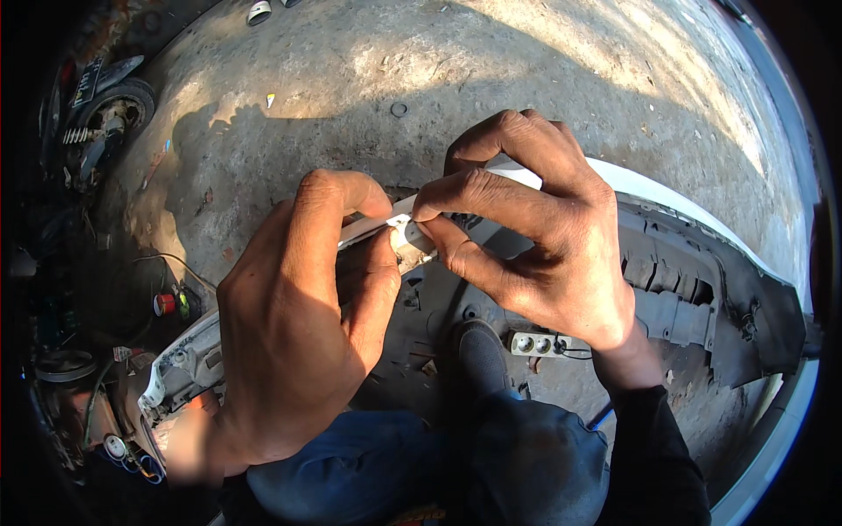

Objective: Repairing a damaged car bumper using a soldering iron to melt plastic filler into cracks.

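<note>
A long white car bumper point(649, 184) with a dark inner side stretches across in front of me, from the lower left to the far right. My left hand point(294, 307) is closed on its edge near the middle, thumb and forefinger bent around a small torn white bit point(400, 231). Right beside it, my right hand point(553, 228) pinches the same edge between thumb and forefinger, its other fingers curled over the top of the bumper. Whether a tiny separate piece sits between the right fingertips is hidden.
A white power strip point(539, 344) with a plug lies on the concrete beside my shoe point(481, 351). Part of a motorcycle point(114, 114) stands at the far left. Near the lower left are blue-handled scissors point(151, 471) and a small red container point(164, 304). A dark ring point(399, 110) lies ahead.
</note>
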